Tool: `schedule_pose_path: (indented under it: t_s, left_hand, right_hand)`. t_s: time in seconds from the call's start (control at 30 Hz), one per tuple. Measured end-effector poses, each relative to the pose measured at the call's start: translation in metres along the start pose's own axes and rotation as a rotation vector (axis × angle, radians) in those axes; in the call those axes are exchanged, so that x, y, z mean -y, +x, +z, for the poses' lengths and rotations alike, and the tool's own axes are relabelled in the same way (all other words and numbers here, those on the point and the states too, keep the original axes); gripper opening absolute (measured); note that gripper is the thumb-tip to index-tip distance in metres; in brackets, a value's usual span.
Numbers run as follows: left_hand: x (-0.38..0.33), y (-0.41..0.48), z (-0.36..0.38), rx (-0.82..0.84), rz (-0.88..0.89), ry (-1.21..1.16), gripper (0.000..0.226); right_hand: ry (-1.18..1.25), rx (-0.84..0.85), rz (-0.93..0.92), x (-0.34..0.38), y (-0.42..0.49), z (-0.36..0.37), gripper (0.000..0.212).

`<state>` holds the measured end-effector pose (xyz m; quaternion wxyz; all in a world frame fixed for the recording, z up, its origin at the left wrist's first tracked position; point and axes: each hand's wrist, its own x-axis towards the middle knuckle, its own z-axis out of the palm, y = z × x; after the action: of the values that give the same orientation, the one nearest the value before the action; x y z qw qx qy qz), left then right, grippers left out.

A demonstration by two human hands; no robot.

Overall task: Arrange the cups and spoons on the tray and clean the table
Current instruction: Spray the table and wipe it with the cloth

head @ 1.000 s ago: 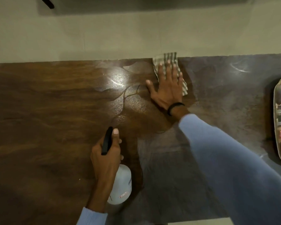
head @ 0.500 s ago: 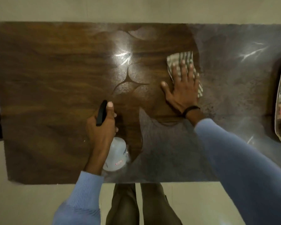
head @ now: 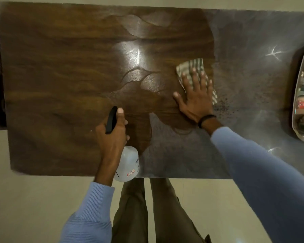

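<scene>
Fingers [head: 195,76] flat on cloth [head: 191,65], mid-table [head: 60,85], tray [head: 298,85] at right edge.

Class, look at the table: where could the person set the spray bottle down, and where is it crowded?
The bare left half of the table, left of the left hand holding the spray bottle, is free. So is the stretch between the right hand on the cloth and the tray. The tray's end is crowded.
</scene>
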<state>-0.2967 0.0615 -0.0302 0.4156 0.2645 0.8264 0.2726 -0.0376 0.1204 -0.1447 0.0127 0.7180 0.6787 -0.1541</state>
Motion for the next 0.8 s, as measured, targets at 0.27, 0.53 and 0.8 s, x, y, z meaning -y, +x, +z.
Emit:
schedule_pose_path:
  t_s: [0.27, 0.53, 0.8]
  left_hand:
    - [0.013, -0.019, -0.013, -0.025, -0.024, 0.002, 0.048]
    - [0.04, -0.02, -0.038, -0.027, -0.013, 0.026, 0.049]
    - [0.063, -0.028, -0.072, 0.02, -0.009, 0.034, 0.05]
  right_hand:
    - [0.045, 0.114, -0.383, 0.093, -0.137, 0.054, 0.079]
    - [0.041, -0.037, 0.177, 0.042, -0.083, 0.034, 0.081]
    - [0.11, 0.105, -0.352, 0.126, -0.249, 0.094, 0.074]
